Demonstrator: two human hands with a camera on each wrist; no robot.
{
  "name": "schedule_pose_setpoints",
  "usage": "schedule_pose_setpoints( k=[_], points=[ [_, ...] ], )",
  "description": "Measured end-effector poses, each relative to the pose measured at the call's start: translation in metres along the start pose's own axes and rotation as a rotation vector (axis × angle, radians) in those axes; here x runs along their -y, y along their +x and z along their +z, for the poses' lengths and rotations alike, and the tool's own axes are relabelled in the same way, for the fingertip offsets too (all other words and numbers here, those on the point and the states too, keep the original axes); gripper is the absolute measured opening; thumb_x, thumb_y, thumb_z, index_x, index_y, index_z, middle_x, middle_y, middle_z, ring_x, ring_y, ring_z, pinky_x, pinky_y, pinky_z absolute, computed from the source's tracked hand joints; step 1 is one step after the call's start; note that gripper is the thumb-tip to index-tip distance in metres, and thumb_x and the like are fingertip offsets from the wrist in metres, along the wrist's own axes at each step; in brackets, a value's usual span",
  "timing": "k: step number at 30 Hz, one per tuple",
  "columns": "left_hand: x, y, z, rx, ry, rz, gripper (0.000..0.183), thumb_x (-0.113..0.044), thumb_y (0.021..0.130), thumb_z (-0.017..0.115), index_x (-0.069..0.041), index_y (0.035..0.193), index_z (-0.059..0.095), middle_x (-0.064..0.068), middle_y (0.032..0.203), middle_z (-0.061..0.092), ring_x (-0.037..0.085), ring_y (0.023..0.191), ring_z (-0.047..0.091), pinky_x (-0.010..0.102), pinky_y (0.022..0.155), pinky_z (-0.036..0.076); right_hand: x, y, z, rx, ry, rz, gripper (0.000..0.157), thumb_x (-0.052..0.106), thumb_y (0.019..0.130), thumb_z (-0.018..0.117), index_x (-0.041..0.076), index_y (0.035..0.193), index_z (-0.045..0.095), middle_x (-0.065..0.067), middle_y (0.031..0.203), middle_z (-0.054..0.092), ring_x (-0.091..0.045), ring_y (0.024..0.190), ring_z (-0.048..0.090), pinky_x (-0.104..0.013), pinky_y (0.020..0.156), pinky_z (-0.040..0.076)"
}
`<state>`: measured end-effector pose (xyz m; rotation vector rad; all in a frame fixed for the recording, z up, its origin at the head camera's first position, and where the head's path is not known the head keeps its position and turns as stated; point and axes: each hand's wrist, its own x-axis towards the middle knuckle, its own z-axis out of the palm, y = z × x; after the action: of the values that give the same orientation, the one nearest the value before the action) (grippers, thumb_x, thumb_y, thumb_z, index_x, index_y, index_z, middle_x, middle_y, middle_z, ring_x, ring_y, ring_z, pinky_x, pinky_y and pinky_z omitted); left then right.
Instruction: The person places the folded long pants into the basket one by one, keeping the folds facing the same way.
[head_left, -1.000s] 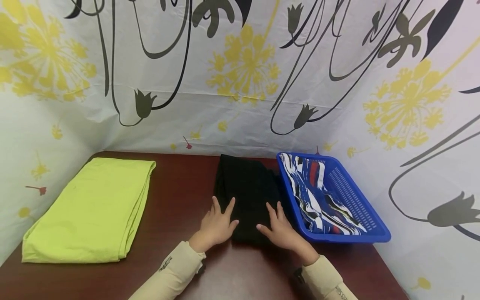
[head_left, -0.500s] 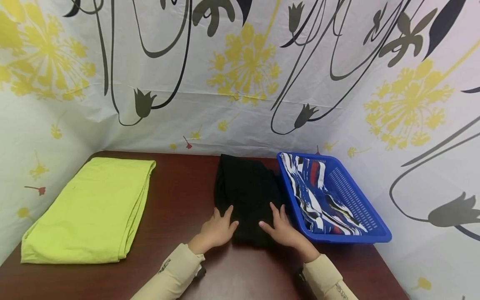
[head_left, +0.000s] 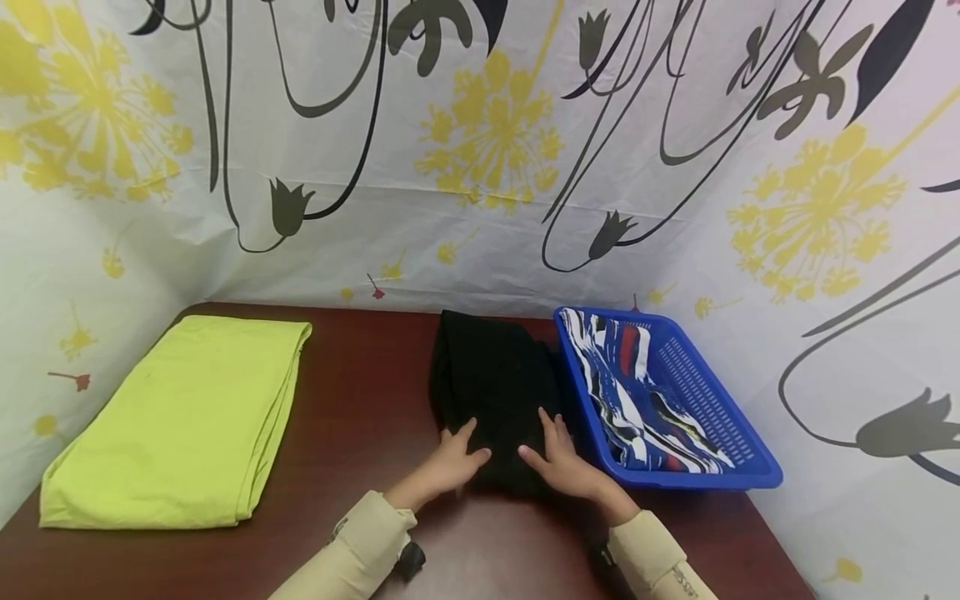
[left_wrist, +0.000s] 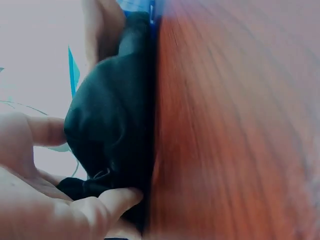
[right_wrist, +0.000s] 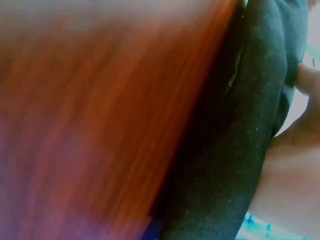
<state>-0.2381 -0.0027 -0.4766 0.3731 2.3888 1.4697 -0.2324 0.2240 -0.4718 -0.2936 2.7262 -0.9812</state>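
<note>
A folded black cloth [head_left: 498, 367], its kind unclear, lies on the table. My left hand [head_left: 448, 464] is at its near left corner. In the left wrist view, the left thumb touches the top of the cloth [left_wrist: 107, 110] while the other fingers [left_wrist: 122, 199] curl at its edge by the tabletop, with some cloth between. On the near right part rests my right hand [head_left: 566, 467], index finger fairly straight. The right wrist view shows the right thumb [right_wrist: 307, 79] against the cloth [right_wrist: 235, 130]; its other fingers are mostly hidden there.
Right beside the black cloth stands a blue plastic basket [head_left: 708, 383] holding a folded patterned cloth [head_left: 637, 400] in blue, white, black and red. A folded yellow-green cloth [head_left: 180, 417] lies at the left of the dark red wooden table [head_left: 360, 400]. Printed sheeting [head_left: 337, 225] hangs behind.
Both hands have drawn slightly nearer along the black cloth. In the last half second the left hand has shifted right, further onto its near edge, while the right hand has barely moved.
</note>
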Motion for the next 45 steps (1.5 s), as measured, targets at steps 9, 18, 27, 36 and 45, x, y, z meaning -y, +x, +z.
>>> schedule_pose_setpoints(
  k=[9, 18, 27, 36, 45],
  points=[
    [-0.006, 0.001, -0.001, -0.079, -0.120, -0.021, 0.077, -0.017, 0.084, 0.071, -0.004, 0.148, 0.032, 0.034, 0.148, 0.033, 0.051, 0.131, 0.039, 0.063, 0.098, 0.041, 0.003, 0.001, 0.009, -0.057, -0.015, 0.029, 0.080, 0.037, 0.100, 0.049, -0.001, 0.153, 0.003, -0.035, 0.155, -0.009, -0.058, 0.141, 0.002, -0.075, 0.108, 0.006],
    [0.000, 0.016, -0.008, -0.070, -0.389, -0.123, 0.083, -0.012, 0.078, 0.075, -0.012, 0.150, 0.033, 0.025, 0.146, 0.040, 0.016, 0.062, 0.049, 0.026, 0.053, 0.046, 0.003, 0.001, 0.007, -0.078, -0.072, 0.040, 0.079, 0.039, 0.100, 0.048, -0.003, 0.153, 0.006, -0.033, 0.156, 0.002, -0.057, 0.140, 0.010, -0.078, 0.105, 0.008],
    [0.003, 0.019, -0.013, -0.017, -0.432, -0.187, 0.077, -0.016, 0.081, 0.074, -0.021, 0.149, 0.039, 0.021, 0.151, 0.036, 0.013, 0.051, 0.035, 0.022, 0.047, 0.031, 0.002, 0.001, 0.007, -0.079, -0.064, 0.039, 0.079, 0.040, 0.100, 0.047, -0.004, 0.152, 0.008, -0.033, 0.156, 0.008, -0.056, 0.140, 0.012, -0.079, 0.103, 0.007],
    [0.000, 0.016, -0.007, -0.052, -0.518, -0.172, 0.078, -0.004, 0.078, 0.071, -0.021, 0.148, 0.039, 0.021, 0.157, 0.023, 0.047, 0.138, 0.030, 0.066, 0.106, 0.029, 0.000, 0.004, 0.006, -0.062, -0.051, 0.022, 0.078, 0.038, 0.101, 0.045, -0.005, 0.152, 0.004, -0.034, 0.156, 0.004, -0.055, 0.142, 0.008, -0.077, 0.105, 0.007],
    [0.002, 0.015, -0.006, -0.050, -0.553, -0.180, 0.079, -0.002, 0.081, 0.069, -0.020, 0.150, 0.034, 0.022, 0.157, 0.019, 0.048, 0.137, 0.033, 0.062, 0.106, 0.034, 0.003, 0.001, 0.006, -0.028, -0.004, 0.032, 0.081, 0.040, 0.101, 0.043, -0.004, 0.152, -0.001, -0.033, 0.156, -0.011, -0.057, 0.142, 0.000, -0.079, 0.103, 0.003]
  ],
)
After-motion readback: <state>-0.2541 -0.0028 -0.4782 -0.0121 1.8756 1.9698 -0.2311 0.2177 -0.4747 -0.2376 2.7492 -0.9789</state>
